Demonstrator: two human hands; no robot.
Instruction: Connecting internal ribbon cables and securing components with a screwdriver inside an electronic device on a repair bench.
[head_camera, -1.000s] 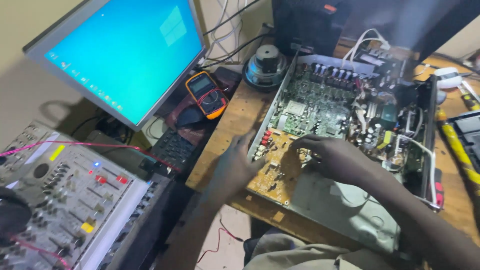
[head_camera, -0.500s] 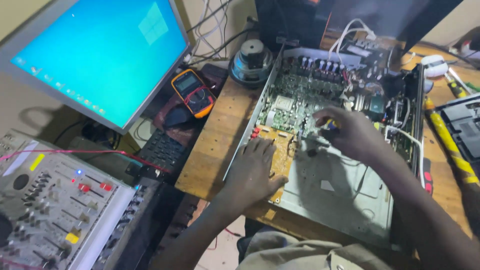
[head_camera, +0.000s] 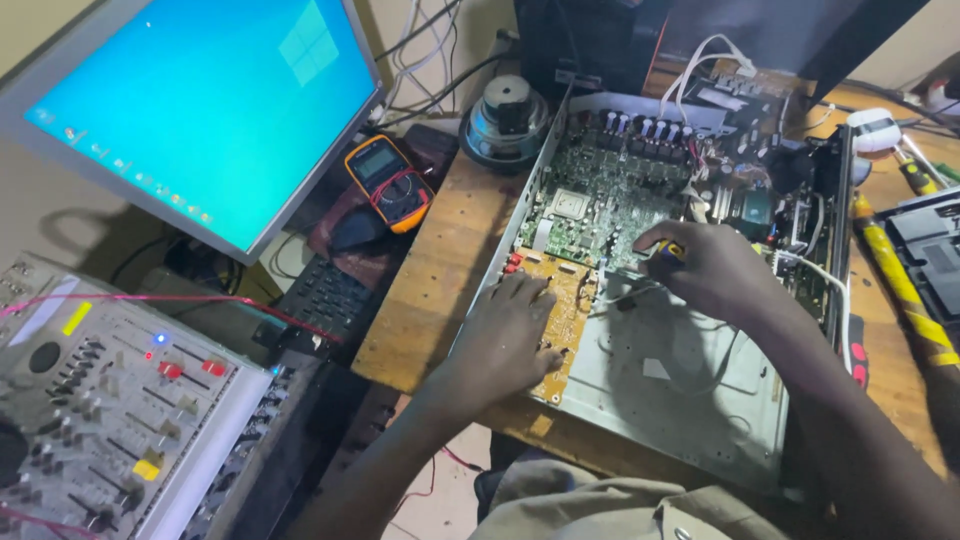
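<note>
An opened metal electronics chassis (head_camera: 690, 400) lies on a wooden bench, with a green circuit board (head_camera: 600, 195) at its back and a small tan circuit board (head_camera: 565, 290) at its front left. My left hand (head_camera: 510, 335) rests flat on the tan board, fingers spread. My right hand (head_camera: 705, 270) is closed around a small tool with a yellow and blue handle (head_camera: 668, 251), its tip down at the edge of the green board.
A lit monitor (head_camera: 190, 110) stands at left, with an orange multimeter (head_camera: 390, 180) and a keyboard (head_camera: 335, 295) below it. An audio mixer (head_camera: 110, 400) sits at lower left. A round speaker driver (head_camera: 505, 120) lies behind the chassis. Tools with yellow handles (head_camera: 900, 280) lie at right.
My right hand has moved from the front of the chassis up toward the green board with the tool. My left hand has settled flat on the tan board.
</note>
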